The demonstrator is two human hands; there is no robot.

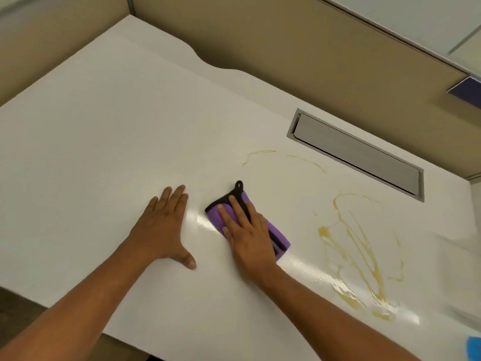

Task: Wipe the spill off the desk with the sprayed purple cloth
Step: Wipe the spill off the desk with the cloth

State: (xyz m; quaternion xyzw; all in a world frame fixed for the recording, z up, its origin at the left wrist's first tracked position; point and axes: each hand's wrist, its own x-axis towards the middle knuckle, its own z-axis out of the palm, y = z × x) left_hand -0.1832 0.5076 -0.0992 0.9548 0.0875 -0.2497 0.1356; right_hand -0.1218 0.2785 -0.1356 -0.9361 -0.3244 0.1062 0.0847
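A folded purple cloth with black trim and a black hanging loop lies on the white desk. My right hand lies flat on top of the cloth, fingers spread, pressing it to the desk. My left hand rests flat on the bare desk to the left of the cloth, holding nothing. A yellow-brown spill streaks the desk to the right of the cloth. Thinner streaks of the spill lie beyond the cloth, further back. A wet sheen shows on the desk around the cloth.
A grey cable flap is set into the desk at the back right. Tan partition walls enclose the desk at the back and left. A blue object shows at the bottom right corner. The desk's front edge runs along the lower left.
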